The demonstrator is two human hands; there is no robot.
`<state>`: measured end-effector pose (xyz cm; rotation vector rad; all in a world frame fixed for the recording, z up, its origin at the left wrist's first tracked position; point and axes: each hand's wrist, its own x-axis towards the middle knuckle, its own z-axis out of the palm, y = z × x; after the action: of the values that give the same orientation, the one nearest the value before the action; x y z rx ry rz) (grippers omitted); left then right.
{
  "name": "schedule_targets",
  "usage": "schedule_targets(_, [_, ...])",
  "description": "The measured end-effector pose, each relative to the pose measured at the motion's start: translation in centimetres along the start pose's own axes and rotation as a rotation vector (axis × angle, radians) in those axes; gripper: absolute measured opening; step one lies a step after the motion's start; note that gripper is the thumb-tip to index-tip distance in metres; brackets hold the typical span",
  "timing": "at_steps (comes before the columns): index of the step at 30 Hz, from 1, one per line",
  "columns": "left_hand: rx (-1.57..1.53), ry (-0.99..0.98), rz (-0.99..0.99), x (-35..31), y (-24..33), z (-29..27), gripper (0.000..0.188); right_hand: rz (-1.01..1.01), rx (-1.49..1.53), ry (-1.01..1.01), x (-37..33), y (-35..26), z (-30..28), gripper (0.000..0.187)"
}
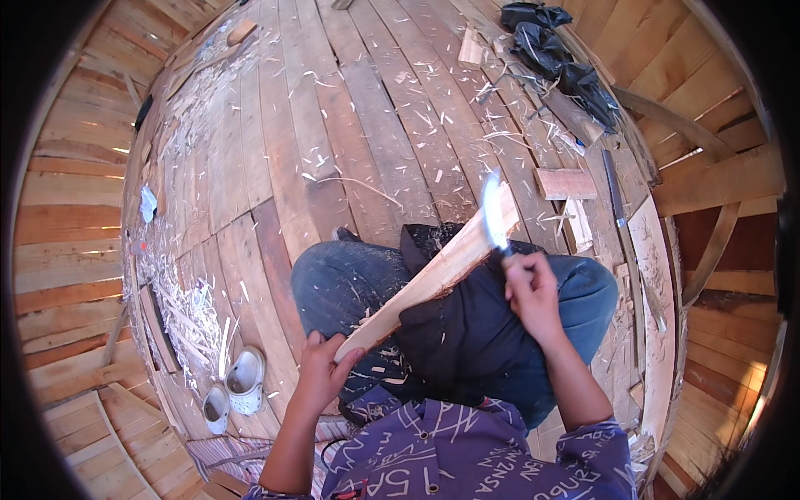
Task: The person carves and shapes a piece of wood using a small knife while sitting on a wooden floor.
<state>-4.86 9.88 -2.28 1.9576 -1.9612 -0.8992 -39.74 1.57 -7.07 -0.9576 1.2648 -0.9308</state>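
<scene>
A long, pale piece of wood (418, 286) with a strip of bark along its lower edge lies slantwise across my lap. Its narrow end is gripped by my left hand (323, 367), thumb on top and fingers closed around it. My right hand (532, 293) is wrapped round the dark handle of a knife. The knife blade (493, 212), bright with glare, points up and touches or overlaps the wide far end of the wood; which of these I cannot tell. Under the wood, a dark cloth (458, 346) covers part of my crossed legs, and wood shavings cling to it.
Shavings litter the plank floor (358, 108), heaped at the left (196, 321). A pair of pale clogs (245, 382) stands at lower left. On the right lie a wood block (566, 184), a long dark-handled tool (614, 187) and a long board (654, 292). Black plastic bags (554, 58) sit far right.
</scene>
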Motion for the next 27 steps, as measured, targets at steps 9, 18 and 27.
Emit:
schedule_targets(9, [-0.019,0.028,0.047,0.5,0.4,-0.5,0.028,-0.133,-0.137,-0.127,-1.0,1.7,1.4,0.011])
schedule_targets(18, [-0.031,-0.026,0.008,0.0,0.1,-0.8,0.028,-0.026,-0.233,-0.275,-3.6,-0.5,0.7,0.029])
schedule_targets(27, [-0.077,0.014,0.016,-0.4,-0.3,-0.7,0.027,0.152,-0.112,-0.078,-2.7,-1.8,-0.9,0.031])
